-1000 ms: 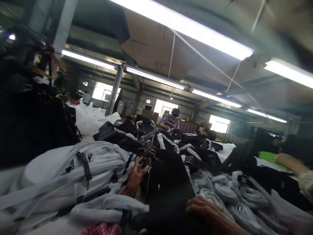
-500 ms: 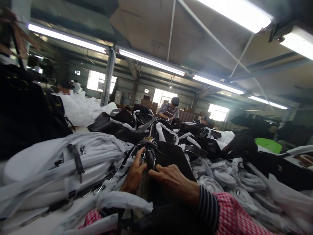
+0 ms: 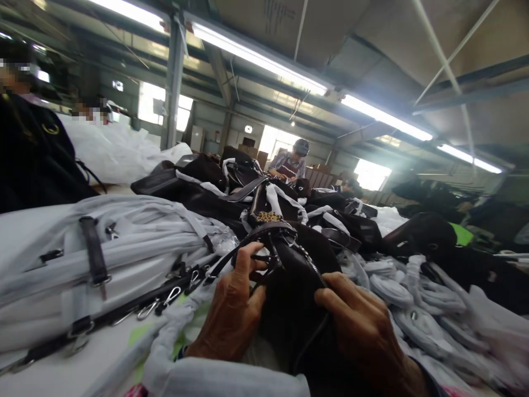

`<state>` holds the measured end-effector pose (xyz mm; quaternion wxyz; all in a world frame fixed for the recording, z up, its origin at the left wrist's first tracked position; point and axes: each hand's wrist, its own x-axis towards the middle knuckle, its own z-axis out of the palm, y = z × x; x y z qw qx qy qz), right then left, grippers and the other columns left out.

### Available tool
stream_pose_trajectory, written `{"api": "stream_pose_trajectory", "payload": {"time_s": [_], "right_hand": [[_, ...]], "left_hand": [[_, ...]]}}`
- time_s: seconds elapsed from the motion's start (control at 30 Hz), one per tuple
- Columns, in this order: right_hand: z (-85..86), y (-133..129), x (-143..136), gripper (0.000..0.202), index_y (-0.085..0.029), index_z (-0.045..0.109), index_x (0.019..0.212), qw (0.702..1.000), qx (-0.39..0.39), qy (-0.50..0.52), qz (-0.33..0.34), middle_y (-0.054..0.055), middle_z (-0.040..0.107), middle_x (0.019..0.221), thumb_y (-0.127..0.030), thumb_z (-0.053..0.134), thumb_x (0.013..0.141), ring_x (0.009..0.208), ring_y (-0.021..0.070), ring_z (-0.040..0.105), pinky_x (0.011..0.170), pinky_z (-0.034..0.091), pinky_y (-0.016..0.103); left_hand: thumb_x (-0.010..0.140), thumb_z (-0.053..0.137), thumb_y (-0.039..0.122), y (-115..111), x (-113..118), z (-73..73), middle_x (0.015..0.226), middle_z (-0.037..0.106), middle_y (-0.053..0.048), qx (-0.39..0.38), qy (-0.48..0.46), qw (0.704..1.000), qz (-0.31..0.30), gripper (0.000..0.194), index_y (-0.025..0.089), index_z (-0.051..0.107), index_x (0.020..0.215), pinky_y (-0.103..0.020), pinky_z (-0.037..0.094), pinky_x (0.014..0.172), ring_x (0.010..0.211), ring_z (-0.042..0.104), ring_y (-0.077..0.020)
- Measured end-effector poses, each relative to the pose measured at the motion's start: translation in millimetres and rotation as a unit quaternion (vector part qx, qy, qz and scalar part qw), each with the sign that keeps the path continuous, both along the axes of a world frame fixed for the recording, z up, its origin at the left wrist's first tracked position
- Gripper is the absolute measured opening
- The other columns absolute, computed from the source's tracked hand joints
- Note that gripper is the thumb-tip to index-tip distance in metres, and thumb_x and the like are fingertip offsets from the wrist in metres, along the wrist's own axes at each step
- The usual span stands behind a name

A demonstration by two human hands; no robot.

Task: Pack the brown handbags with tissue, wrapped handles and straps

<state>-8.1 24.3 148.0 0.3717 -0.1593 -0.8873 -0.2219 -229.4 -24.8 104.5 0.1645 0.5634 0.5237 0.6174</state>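
A black bag (image 3: 289, 298) lies before me with its zippered mouth spread apart. My right hand (image 3: 363, 325) pinches the right zipper edge between thumb and curled fingers. On the opposite side, my left hand (image 3: 231, 303) has its fingers curled at the left edge of the mouth, thumb lying against the bag; part of its grip is hidden. A dark handle with metal rings (image 3: 285, 229) arches over the far end of the opening. In front of my left wrist is a white-wrapped strap (image 3: 235, 377).
White-wrapped straps with metal clips (image 3: 136, 248) are heaped at left. Coiled white-wrapped straps (image 3: 392, 289) lie at right. More dark bags (image 3: 198, 193) are piled ahead, and a black bag (image 3: 33, 149) stands far left. A co-worker (image 3: 289, 162) is beyond the pile.
My hands have moved apart, and the bag's mouth is wider between them. The right hand has shifted right to the zipper edge. My view has tilted downward.
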Motion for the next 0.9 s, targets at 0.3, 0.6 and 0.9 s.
{"api": "stream_pose_trajectory", "payload": {"time_s": [0.3,0.6,0.9], "right_hand": [[-18.8,-8,34,0.027,-0.014,0.064,0.097,0.999,-0.007,0.052,-0.002,0.014,0.065,0.110,0.007,0.048,0.091,0.091,0.0175,0.067,0.070,0.046,0.025],[-5.8,-9,2,0.028,-0.015,0.065,0.099,0.998,0.066,0.003,-0.018,0.015,0.069,0.101,0.004,0.046,0.090,0.086,0.0237,0.068,0.069,0.051,0.031],[-24.3,-22,-10,0.040,-0.020,0.066,0.098,0.996,-0.050,-0.078,-0.001,0.012,0.070,0.102,0.004,0.040,0.079,0.071,0.0182,0.064,0.059,0.049,0.025]], "left_hand": [[0.090,0.058,0.019,-22,19,1.4,0.111,0.074,-0.001,0.044,-0.005,0.999,0.019,0.037,0.031,0.051,0.125,-0.028,0.054,0.084,0.104,0.072,-0.0179],[0.068,0.065,0.022,-3,-12,0.6,0.083,0.072,0.001,-0.246,0.048,0.967,-0.052,0.028,0.023,0.064,0.096,-0.031,0.043,0.067,0.079,0.067,-0.0248],[0.056,0.072,0.027,7,-6,-23.3,0.068,0.067,-0.001,-0.269,-0.251,0.913,-0.178,0.021,0.015,0.066,0.072,-0.029,0.044,0.065,0.068,0.061,-0.0204]]}}
